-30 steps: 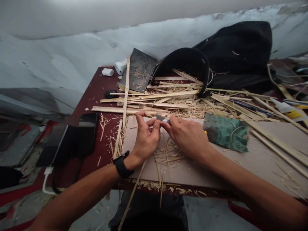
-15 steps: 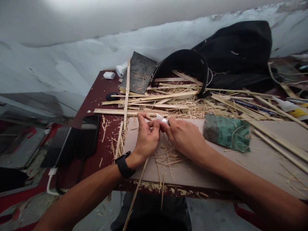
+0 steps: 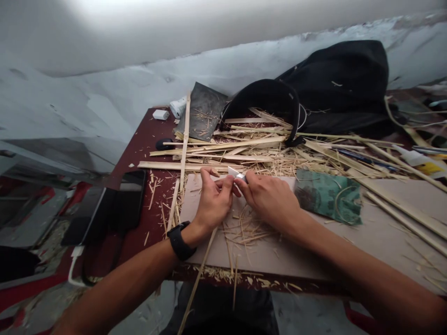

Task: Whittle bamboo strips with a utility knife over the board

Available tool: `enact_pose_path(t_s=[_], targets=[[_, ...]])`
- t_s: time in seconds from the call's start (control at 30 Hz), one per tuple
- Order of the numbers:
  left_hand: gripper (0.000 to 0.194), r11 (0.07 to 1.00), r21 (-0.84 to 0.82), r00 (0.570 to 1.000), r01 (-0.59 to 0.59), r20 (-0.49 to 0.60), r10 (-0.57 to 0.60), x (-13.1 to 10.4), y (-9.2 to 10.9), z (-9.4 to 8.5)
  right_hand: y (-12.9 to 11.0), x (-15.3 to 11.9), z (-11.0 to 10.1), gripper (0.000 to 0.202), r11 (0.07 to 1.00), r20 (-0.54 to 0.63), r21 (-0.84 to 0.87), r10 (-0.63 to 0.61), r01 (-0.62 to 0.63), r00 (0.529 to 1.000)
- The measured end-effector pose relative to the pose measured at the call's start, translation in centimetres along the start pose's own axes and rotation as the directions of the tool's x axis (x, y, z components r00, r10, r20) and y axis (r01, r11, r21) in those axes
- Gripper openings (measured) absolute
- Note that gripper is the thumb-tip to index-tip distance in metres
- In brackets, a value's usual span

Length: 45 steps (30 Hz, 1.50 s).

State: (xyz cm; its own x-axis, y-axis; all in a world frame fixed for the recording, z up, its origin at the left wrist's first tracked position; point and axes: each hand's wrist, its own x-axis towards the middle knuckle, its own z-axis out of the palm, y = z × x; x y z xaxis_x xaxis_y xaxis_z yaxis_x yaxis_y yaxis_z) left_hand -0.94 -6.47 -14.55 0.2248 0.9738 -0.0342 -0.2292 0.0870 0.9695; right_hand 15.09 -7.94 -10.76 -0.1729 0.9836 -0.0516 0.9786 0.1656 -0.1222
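My right hand [image 3: 270, 195] is closed round a small knife, whose pale blade [image 3: 234, 172] points up and left between my hands. My left hand [image 3: 214, 200], with a black watch on its wrist, is closed with thumb and fingertips pinched beside the blade. A thin bamboo strip [image 3: 199, 279] runs from under this hand down past the table's front edge; its upper end is hidden by the hand. Thin shavings [image 3: 244, 230] lie on the pale board [image 3: 286, 258] below both hands.
Bamboo strips [image 3: 209, 166] and shavings spread behind the board. A green sandpaper piece [image 3: 331, 197] lies right of my hands, a black phone [image 3: 131, 200] left. Farther back are a grey sheet [image 3: 202, 109], a black curved band [image 3: 268, 86] and black cloth [image 3: 342, 83].
The whole view has shifted slightly, so the table sits a little lower. Both hands keep nearly the same place and grip.
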Motion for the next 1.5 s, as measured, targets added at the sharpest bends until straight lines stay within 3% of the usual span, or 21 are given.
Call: enact_pose_path(t_s=[0.13, 0.33, 0.67, 0.97, 1.13, 1.27, 1.5], targets=[[0.05, 0.999, -0.022, 0.997, -0.033, 0.074, 0.034, -0.2, 0.2, -0.1, 0.7, 0.3, 0.0, 0.07, 0.997, 0.005, 0.033, -0.074, 0.073, 0.997], [0.051, 0.997, -0.009, 0.995, -0.071, 0.069, 0.072, -0.3, 0.4, 0.2, 0.6, -0.2, 0.3, 0.07, 0.997, -0.024, 0.025, -0.077, 0.077, 0.997], [0.05, 1.0, -0.003, 0.999, 0.003, 0.036, -0.003, -0.2, 0.3, 0.4, -0.2, -0.8, 0.0, 0.062, 0.993, -0.042, -0.109, -0.044, 0.039, 0.998], [0.048, 1.0, -0.011, 0.992, -0.004, 0.124, 0.005, 0.2, 0.1, -0.2, 1.0, -0.3, 0.0, 0.063, 0.995, -0.078, -0.077, -0.063, 0.057, 0.995], [0.048, 0.997, -0.036, 0.965, 0.075, 0.254, -0.063, 0.0, 0.7, -0.4, 2.5, 0.7, -0.3, 0.062, 0.993, -0.041, -0.07, -0.101, 0.098, 0.994], [0.051, 0.987, -0.08, 0.96, 0.137, 0.257, -0.112, 0.1, 1.0, -0.5, 3.3, 1.1, -0.8, 0.062, 0.973, 0.028, -0.109, -0.203, 0.205, 0.979], [0.049, 0.983, 0.051, 0.952, 0.177, 0.245, -0.184, 0.1, 1.5, -0.6, 3.9, 1.6, -1.5, 0.067, 0.952, 0.031, -0.23, -0.201, 0.203, 0.979]])
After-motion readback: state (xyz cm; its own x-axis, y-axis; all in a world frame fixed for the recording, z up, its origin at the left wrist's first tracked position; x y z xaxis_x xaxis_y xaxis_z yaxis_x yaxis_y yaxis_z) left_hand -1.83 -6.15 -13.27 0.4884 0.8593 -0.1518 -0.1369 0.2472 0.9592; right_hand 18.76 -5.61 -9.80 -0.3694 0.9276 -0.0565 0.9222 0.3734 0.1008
